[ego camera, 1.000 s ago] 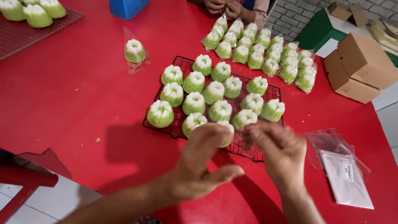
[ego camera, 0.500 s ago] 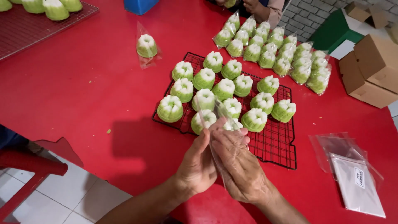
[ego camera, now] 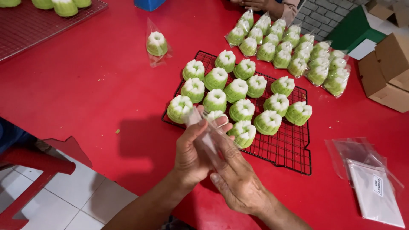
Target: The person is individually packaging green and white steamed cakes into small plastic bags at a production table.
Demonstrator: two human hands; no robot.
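Rubbing a thin clear plastic bag (ego camera: 204, 134) between them, the left hand (ego camera: 194, 155) and right hand (ego camera: 238, 181) are pinching it shut-fingered above the black wire rack (ego camera: 289, 149) of green and white cakes (ego camera: 236, 91) on the red worktop (ego camera: 85, 93), probably opening its mouth.

We see a red table (ego camera: 85, 85); a black rack (ego camera: 289, 149) near its middle carries green-and-white cakes (ego camera: 238, 87); bagged cakes (ego camera: 294, 51) crowd the far edge; one bagged cake (ego camera: 156, 43) lies apart; cardboard boxes (ego camera: 390, 70) sit at the right edge; spare bags (ego camera: 372, 187) lie below them.
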